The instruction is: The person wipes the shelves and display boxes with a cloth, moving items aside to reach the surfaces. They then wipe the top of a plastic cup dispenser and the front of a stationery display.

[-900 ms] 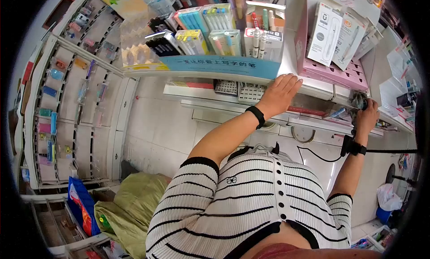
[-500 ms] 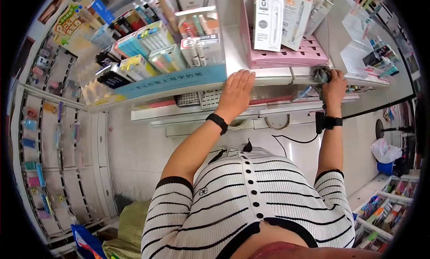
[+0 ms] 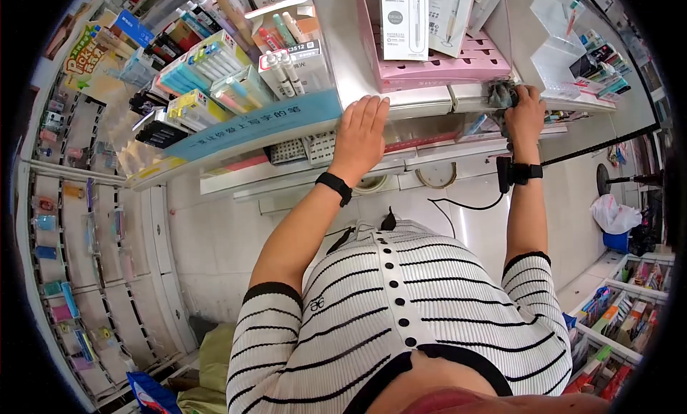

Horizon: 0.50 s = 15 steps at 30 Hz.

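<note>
My left hand (image 3: pixel 361 137) lies flat over the front edge of a white shelf (image 3: pixel 421 102), its fingers stretched out and nothing in it. Further right along the same edge, my right hand (image 3: pixel 526 119) is closed on a dark grey cloth (image 3: pixel 501 93). The cloth is bunched against the shelf edge, and part of it hangs down beside the hand. Behind it stands a pink display box (image 3: pixel 445 73) with boxed pens (image 3: pixel 405 24) upright in it. Left of my left hand runs a blue label strip (image 3: pixel 257 126) in front of pen boxes.
Several pens and pen boxes (image 3: pixel 215 60) crowd the shelf's left side. A clear stepped holder (image 3: pixel 554 52) is at the right. A lower shelf (image 3: pixel 408 156) juts out underneath. A black cable (image 3: pixel 465 208) hangs from a device (image 3: pixel 505 174) at my right wrist.
The view has shifted, so the shelf and its goods appear further left and higher. My right hand stays at the shelf edge with the cloth; my left hand still rests on the edge.
</note>
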Motion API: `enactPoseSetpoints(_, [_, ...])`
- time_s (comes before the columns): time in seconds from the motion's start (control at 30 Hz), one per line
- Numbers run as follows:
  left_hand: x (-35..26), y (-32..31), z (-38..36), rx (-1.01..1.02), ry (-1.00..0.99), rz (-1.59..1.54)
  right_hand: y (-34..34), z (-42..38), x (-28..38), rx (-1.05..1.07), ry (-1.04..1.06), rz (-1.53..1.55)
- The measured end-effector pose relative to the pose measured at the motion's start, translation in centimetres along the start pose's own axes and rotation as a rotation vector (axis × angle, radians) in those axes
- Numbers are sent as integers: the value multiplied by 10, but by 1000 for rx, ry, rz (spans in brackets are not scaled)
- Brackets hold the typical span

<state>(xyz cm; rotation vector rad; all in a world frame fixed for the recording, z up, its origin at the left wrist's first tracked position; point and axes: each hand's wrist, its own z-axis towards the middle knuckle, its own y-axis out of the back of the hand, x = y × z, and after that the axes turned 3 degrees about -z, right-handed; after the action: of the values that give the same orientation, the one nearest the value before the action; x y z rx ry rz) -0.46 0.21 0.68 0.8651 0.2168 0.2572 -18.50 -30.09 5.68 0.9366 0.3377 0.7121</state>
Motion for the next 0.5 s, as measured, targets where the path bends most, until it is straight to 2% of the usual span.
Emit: enactPoseSetpoints(0.5, [-2,3,2,11,16,-53,0,2,2,102,-92,-7])
